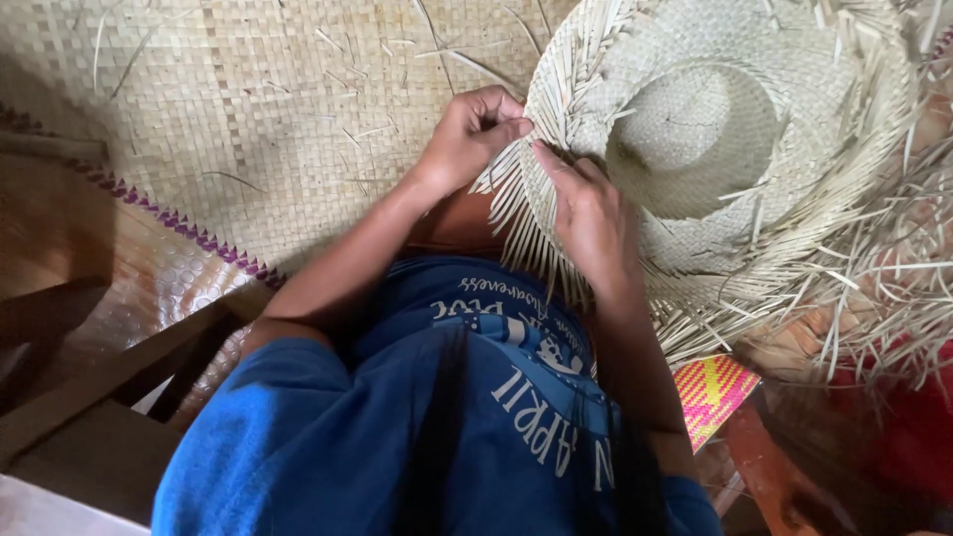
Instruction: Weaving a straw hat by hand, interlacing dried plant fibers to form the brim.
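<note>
A pale woven straw hat (695, 129) lies crown-up over my lap, its brim unfinished with many loose strips sticking out around the rim. My left hand (467, 134) pinches loose straw strips (516, 213) at the near-left edge of the brim, fingers closed on them. My right hand (591, 213) rests on the brim just beside it, fingers bent and gripping the weave and strips at the same edge. The two hands almost touch. My blue shirt fills the lower middle of the view.
A large woven mat (248, 109) with a purple stitched edge covers the floor at the left, scattered with straw bits. A pink and yellow woven piece (710, 392) lies at lower right. Dark wooden furniture legs (109, 377) stand at lower left. Red cloth (908, 427) shows at far right.
</note>
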